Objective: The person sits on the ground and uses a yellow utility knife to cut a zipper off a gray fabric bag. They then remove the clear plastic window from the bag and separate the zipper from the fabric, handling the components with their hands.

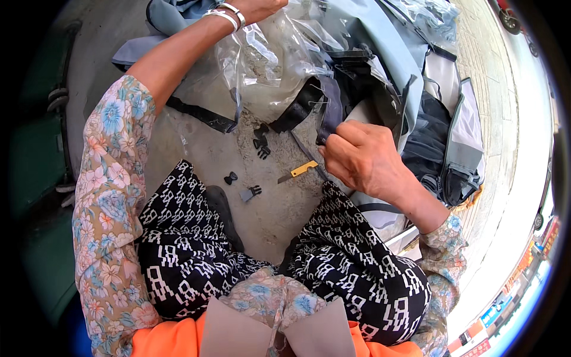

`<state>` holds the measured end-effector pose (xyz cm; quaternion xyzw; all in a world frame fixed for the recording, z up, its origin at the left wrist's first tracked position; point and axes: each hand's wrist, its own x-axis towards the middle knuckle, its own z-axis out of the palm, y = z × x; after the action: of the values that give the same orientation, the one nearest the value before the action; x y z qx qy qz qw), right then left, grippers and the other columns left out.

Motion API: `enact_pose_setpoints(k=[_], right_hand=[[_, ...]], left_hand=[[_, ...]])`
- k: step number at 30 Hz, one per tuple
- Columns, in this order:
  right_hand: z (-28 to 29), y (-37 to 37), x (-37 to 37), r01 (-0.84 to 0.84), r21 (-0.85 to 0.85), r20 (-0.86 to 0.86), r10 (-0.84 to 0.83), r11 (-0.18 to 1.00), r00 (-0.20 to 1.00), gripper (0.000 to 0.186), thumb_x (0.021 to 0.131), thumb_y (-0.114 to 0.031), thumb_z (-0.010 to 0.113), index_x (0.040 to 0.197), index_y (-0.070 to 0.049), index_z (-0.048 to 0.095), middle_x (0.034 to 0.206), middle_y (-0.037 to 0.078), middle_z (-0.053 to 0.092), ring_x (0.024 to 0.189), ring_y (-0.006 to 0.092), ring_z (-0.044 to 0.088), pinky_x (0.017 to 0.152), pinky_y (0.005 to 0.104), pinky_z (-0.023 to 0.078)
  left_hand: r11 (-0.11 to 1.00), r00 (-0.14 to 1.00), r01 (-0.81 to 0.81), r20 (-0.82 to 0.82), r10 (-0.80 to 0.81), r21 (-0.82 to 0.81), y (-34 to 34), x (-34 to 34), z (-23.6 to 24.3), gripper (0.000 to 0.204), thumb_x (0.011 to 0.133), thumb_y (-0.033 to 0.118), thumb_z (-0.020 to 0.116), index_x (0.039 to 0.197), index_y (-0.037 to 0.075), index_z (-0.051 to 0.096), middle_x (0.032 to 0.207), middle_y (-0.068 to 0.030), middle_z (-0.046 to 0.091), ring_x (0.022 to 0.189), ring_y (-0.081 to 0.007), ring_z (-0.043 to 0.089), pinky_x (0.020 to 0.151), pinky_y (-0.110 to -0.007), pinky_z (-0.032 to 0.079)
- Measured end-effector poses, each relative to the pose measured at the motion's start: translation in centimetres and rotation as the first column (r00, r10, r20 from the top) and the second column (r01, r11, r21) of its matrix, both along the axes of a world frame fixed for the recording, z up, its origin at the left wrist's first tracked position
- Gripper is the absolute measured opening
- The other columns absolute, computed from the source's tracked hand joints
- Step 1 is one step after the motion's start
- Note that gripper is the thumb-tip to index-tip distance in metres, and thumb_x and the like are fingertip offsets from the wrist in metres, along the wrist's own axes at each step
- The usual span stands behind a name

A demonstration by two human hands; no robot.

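Still midway: right hand (363,157) fingers pinching dark webbing strap (326,128); left hand (256,7) grip unclear at clear plastic bag (267,56); small black plastic buckles (260,143) loose on concrete floor (279,208).

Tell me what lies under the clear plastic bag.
Under the clear plastic bag, grey concrete floor and part of a black webbing strap show through. The left hand lifts its top edge; whatever lies beneath the crumpled far folds is hidden.

Single head view, looking steeply down, close over lap and ground

Clear plastic bags (262,56) — crumpled, top centre
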<state>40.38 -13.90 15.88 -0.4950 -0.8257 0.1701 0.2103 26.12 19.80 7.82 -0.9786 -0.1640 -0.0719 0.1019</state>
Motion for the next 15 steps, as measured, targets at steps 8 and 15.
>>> enact_pose_setpoints(k=[8, 15], right_hand=[[0.8, -2.9, 0.2, -0.240, -0.054, 0.114, 0.245, 0.969, 0.963, 0.015, 0.075, -0.015, 0.062, 0.074, -0.007, 0.050, 0.074, 0.005, 0.045, 0.069, 0.0201, 0.054, 0.057, 0.0328, 0.047], [-1.7, -2.9, 0.5, -0.139, -0.150, 0.149, 0.161, 0.979, 0.976, 0.017, 0.084, -0.019, 0.060, 0.076, -0.004, 0.057, 0.077, 0.009, 0.053, 0.072, 0.0264, 0.059, 0.060, 0.0385, 0.049]], left_hand=[[0.942, 0.976, -0.189, 0.052, 0.212, -0.276, -0.3, 0.4, -1.2, 0.038, 0.085, 0.035, 0.051, 0.068, 0.005, 0.066, 0.072, -0.0210, 0.064, 0.072, -0.0403, 0.064, 0.069, -0.049, 0.051], [0.931, 0.968, -0.235, 0.019, 0.250, -0.281, -1.4, 1.4, -0.5, 0.038, 0.095, 0.035, 0.048, 0.082, 0.004, 0.065, 0.078, -0.0189, 0.064, 0.072, -0.0382, 0.062, 0.068, -0.045, 0.050]])
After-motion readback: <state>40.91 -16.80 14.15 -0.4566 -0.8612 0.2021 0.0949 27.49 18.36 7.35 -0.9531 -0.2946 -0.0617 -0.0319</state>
